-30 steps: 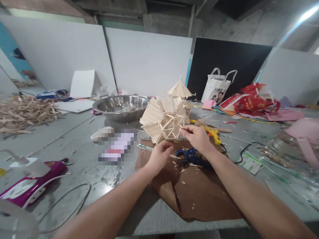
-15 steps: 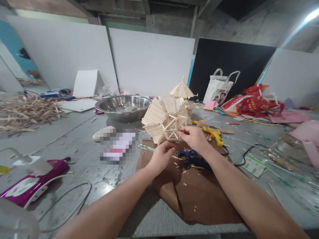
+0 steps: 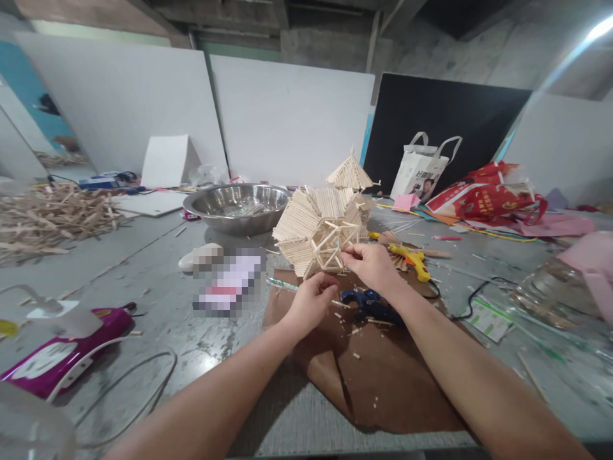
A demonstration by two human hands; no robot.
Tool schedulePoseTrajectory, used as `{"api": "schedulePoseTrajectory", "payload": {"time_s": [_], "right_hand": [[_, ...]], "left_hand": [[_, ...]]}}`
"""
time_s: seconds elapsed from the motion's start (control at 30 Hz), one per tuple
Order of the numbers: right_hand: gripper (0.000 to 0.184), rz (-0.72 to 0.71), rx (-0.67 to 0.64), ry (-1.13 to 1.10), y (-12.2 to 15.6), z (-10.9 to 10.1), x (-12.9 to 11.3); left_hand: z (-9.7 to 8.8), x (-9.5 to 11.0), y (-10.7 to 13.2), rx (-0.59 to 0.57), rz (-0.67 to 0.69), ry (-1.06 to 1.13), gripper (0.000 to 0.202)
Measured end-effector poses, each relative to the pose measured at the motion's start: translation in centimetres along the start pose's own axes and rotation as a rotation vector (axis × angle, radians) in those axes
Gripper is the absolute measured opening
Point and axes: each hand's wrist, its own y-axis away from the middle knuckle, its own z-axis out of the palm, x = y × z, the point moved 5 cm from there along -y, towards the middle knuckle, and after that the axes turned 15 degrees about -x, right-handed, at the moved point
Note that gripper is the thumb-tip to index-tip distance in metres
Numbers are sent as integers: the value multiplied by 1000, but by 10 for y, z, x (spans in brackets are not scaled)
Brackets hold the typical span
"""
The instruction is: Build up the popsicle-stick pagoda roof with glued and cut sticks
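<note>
A: Where does the stick-built structure (image 3: 301, 220) lie?

B: At the centre of the frame. Its panels are rows of pale, thin sticks laid side by side; an open lattice (image 3: 335, 245) of sticks faces the viewer at its lower right. A small pointed roof (image 3: 349, 174), also of sticks, shows above and behind it.

A: And the right hand (image 3: 371, 263)?

B: Right of centre, thumb and forefinger brought together at the lattice's lower right edge. Whether they grip a stick cannot be told.

A: The left hand (image 3: 313, 300)?

B: Lower and to the left, just below the structure, with fingers curled and fingertips close together; what they may hold is hidden. The two hands are near each other but apart.

A: What lies beneath them?

B: A brown sheet (image 3: 397, 383), lower centre, scattered with stick fragments. On it, below the right hand, rests a dark blue tool (image 3: 373, 305), partly covered by the right forearm. A yellow glue gun (image 3: 412, 257) lies right of that hand.

A: The surroundings?

B: A metal basin (image 3: 220, 222) stands left of the structure, and a heap of loose sticks (image 3: 57, 220) occupies the left edge. A purple power strip (image 3: 62, 358) lies at lower left; a red bag (image 3: 486, 199), at right.
</note>
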Motion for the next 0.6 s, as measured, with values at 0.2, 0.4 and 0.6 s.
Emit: {"api": "schedulePoseTrajectory", "payload": {"time_s": [0.2, 0.4, 0.6], "right_hand": [[23, -8, -12, 40, 0, -1, -3], [20, -21, -43, 20, 1, 0, -5], [19, -76, -37, -8, 3, 0, -7]], "left_hand": [[0, -2, -1, -6, 5, 27, 14], [1, -3, -1, 8, 9, 103, 15], [0, -2, -1, 14, 1, 105, 18]]}}
